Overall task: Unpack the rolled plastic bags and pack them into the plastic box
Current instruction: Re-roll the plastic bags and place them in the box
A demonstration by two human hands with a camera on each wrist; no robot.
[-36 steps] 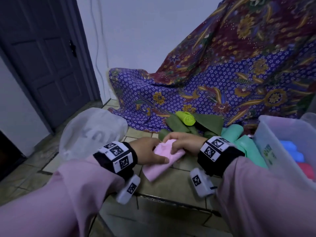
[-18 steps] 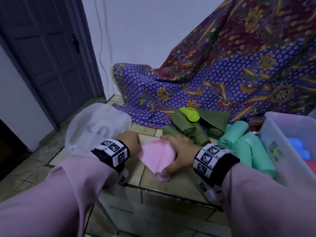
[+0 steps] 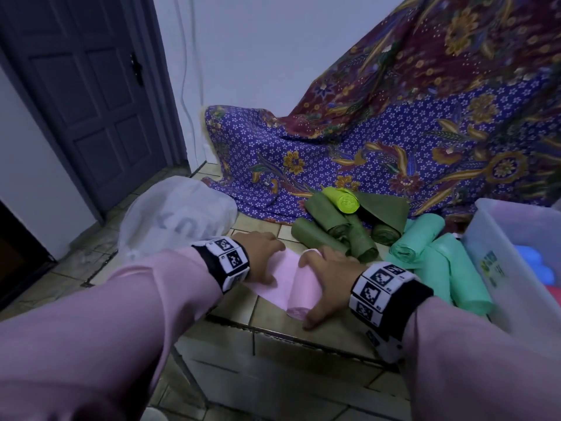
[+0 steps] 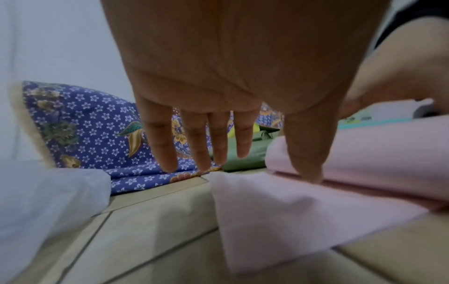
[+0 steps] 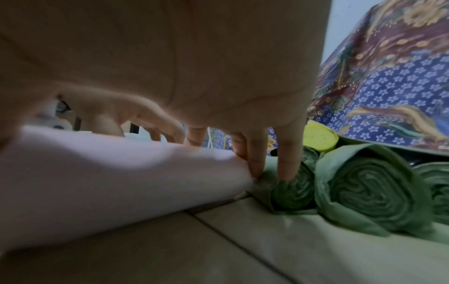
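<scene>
My left hand (image 3: 261,256) lies flat with straight, slightly spread fingers (image 4: 194,142), thumb pressing the unrolled flap of the pink bag roll (image 3: 299,288). My right hand (image 3: 329,281) arches over the roll itself, fingers (image 5: 255,155) extended at its far end, dark green rolls (image 3: 337,229) just beyond them and the plastic box (image 3: 498,238) off to their right.

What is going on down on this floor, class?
A person kneeling at the tiled floor works on a pink roll of bags. The left hand lies flat, fingers straight, on the loose pink sheet; the right hand rests over the rolled part. Dark green rolls, a lime roll and mint rolls wait beside it. The plastic box at right already holds blue and red things.
</scene>
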